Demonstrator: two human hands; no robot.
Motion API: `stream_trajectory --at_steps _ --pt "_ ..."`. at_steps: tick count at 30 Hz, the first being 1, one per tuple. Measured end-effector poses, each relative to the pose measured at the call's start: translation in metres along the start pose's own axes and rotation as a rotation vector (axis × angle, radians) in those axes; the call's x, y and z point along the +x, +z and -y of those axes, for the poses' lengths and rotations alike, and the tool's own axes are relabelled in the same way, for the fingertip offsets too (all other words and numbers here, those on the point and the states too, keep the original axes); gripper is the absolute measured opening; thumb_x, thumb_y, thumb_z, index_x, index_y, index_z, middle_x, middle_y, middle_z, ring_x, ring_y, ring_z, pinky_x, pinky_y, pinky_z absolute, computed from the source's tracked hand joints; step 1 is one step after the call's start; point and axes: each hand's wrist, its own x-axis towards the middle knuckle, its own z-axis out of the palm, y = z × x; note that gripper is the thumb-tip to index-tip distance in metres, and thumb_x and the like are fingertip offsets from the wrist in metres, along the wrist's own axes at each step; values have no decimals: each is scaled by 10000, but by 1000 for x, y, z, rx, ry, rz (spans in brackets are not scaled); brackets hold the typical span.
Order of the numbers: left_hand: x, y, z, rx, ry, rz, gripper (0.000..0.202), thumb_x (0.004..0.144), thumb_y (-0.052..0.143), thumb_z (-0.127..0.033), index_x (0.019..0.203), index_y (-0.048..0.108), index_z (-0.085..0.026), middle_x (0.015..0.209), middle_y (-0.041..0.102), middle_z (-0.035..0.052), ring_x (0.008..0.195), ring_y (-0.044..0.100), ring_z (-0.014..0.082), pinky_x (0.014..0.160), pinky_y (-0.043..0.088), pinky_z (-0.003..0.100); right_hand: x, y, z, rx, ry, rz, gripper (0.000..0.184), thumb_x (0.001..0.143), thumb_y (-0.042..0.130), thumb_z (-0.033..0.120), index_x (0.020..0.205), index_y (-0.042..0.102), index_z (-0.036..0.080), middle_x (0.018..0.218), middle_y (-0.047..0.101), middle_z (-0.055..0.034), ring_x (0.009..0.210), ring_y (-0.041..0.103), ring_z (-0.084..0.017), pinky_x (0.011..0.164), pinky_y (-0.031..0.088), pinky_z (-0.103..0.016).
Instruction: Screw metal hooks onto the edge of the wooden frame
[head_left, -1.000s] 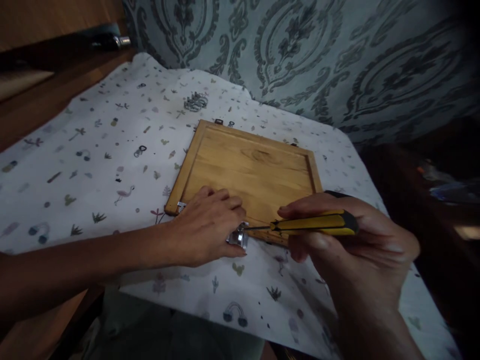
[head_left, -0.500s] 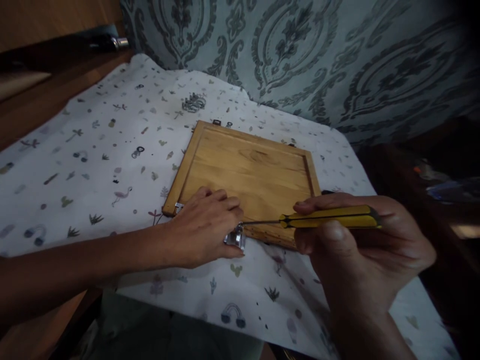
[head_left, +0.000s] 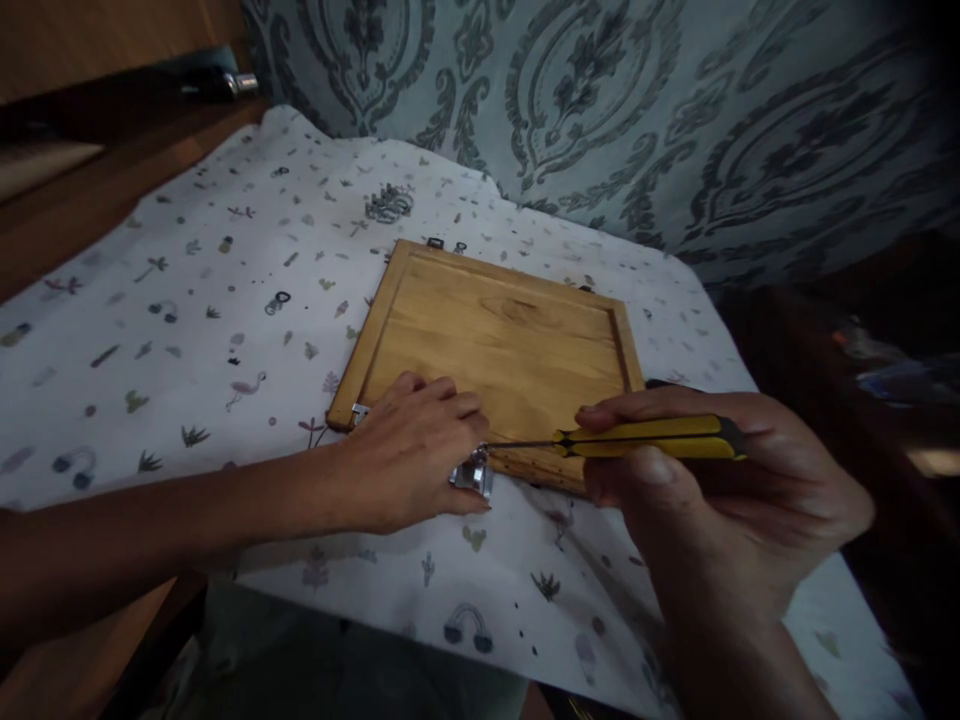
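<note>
A shallow wooden case or framed panel [head_left: 510, 340] lies tilted slightly to one side on the cloth. My left hand [head_left: 416, 450] rests over its near edge, thumb and fingers closed around a shiny metal fitting [head_left: 472, 476], which could be a latch or a hinge. In my right hand [head_left: 720, 500] is a screwdriver [head_left: 645, 438] with a yellow and black handle, held between thumb and fingers. Its thin shaft points left, and the tip meets the top of the fitting beside my left fingers. A second metal fitting [head_left: 360, 412] sits at the near left corner, partly behind my wrist.
A patterned white cloth [head_left: 247, 390] covers the table. A small heap of metal pieces [head_left: 388, 204] lies behind the case, and a dark ring-shaped piece [head_left: 277, 302] to its left. Patterned fabric [head_left: 585, 100] rises behind. A dark cylindrical object [head_left: 221, 85] is at upper left.
My right hand and the screwdriver handle have shifted slightly left, with the tip still at the fitting. My left hand and the case stay nearly in place.
</note>
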Motion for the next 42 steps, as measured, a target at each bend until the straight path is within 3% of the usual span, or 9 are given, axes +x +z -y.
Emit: stream_trajectory --at_steps 24,31,42 --pt "0 1 1 -12 4 -8 371 794 748 -492 917 632 -163 973 613 16 960 542 227 819 318 373 -3 -2 4 -82 -41 35 208 817 778 200 1014 756 260 881 756 -26 520 638 -147 367 550 -285" --pt "0 -2 -2 -11 -16 23 367 804 742 -487 931 634 -159 990 615 28 968 536 229 838 318 377 -1 -9 4 -124 -120 132 251 823 780 234 1070 755 273 891 772 -31 721 730 -223 608 638 -382" --pt "-2 0 0 -13 1 -7 366 806 738 -493 924 629 -165 982 618 27 965 542 223 835 330 374 -2 -8 5 -171 -80 114 236 809 789 281 1041 753 308 874 773 -42 665 711 -254 559 622 -447"
